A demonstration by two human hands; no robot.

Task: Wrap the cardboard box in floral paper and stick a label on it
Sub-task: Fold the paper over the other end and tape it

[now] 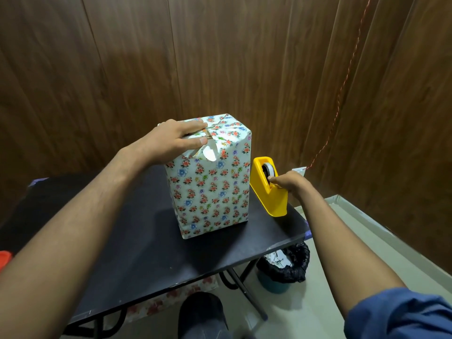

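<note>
Now left hand (171, 140) flat on box (212, 187), right hand (288, 183) pinching tape (268, 170)

Black table (137, 241) on folding legs. Under its right end, a teal bin (272, 285) lined with a black bag (291, 265). Brown wood-panelled wall (220, 57) behind. Thin red cord (342, 89) hanging at right. Pale floor (330, 253). Scrap of floral paper (168, 299) under the table.

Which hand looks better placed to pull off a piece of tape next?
The right hand: it already rests on the yellow tape dispenser by the roll. The left hand is busy pressing the folded paper flaps on the wrapped box.
</note>
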